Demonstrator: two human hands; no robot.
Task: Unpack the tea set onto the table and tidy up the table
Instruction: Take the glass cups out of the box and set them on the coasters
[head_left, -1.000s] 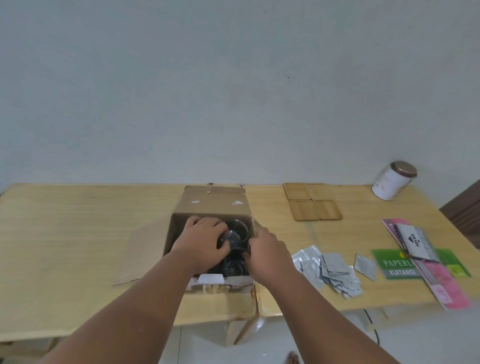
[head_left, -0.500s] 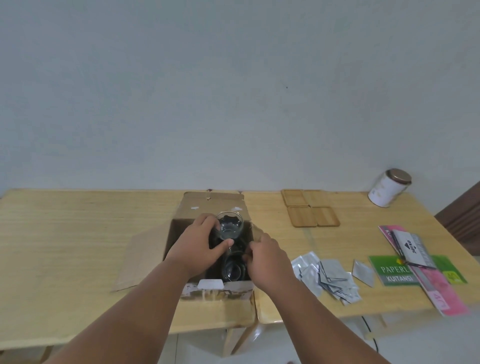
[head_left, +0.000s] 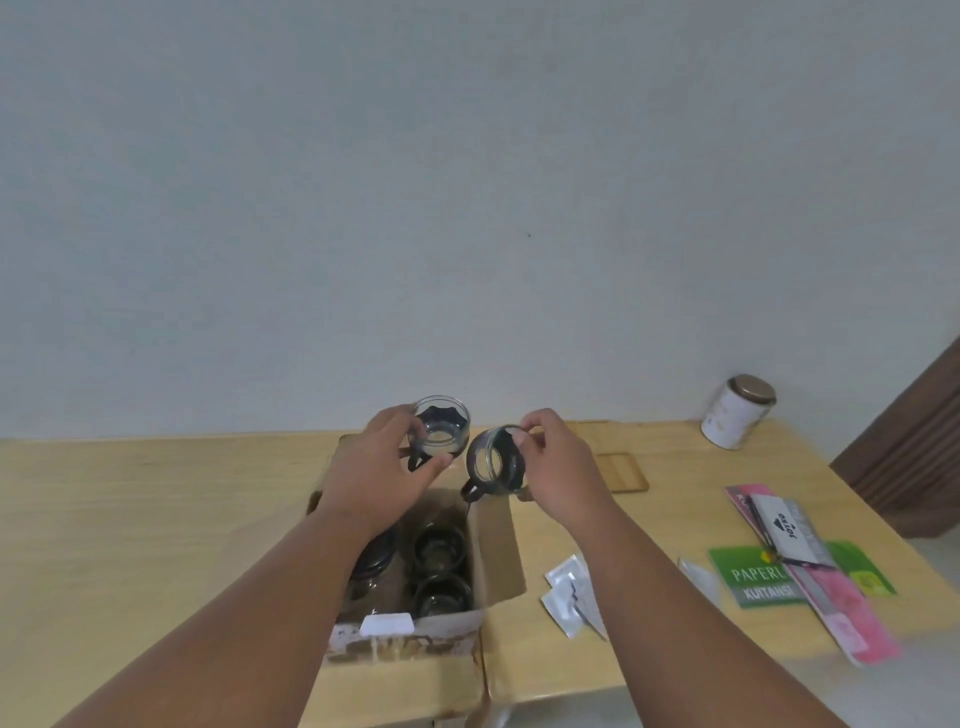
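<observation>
Hands (head_left: 382, 470) aloft, cup (head_left: 441, 428) in each grip

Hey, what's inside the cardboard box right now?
Inside the cardboard box, two glass cups in dark holders sit along the right side, beside a bigger dark-rimmed glass piece. The left forearm covers the rest, so anything there is hidden.

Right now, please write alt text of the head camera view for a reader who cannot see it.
The left hand holds a clear glass cup in a black holder upright, and the right hand holds a second such cup tilted sideways, above an open brown cardboard box on a pale wooden table. More cups lie inside.
</observation>
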